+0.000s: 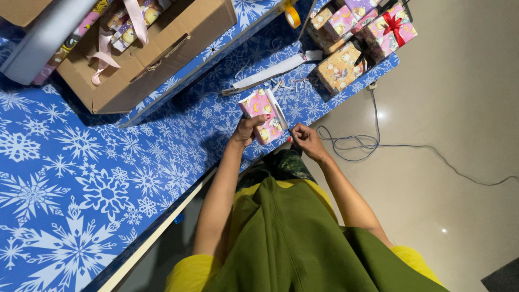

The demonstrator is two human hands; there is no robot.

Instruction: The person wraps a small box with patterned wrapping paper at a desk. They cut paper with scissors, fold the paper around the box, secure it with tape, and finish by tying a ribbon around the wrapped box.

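Gripping the pink wrapped box (261, 114) at frame centre, the left hand (247, 128) closes round its lower edge — the right hand (305, 139), just right of it, pinches a white strip (279, 112).

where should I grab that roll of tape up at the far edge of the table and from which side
Take the roll of yellow tape by its outer rim, pinching across the ring from above, or hook a finger through its open centre. It appears to lie flat on the snowflake-covered table, with its hole facing up. Come from the near side, since wrapped gift boxes crowd its right.

bright, even | glare spots on floor (381, 114) | sharp | wide-angle edge distortion
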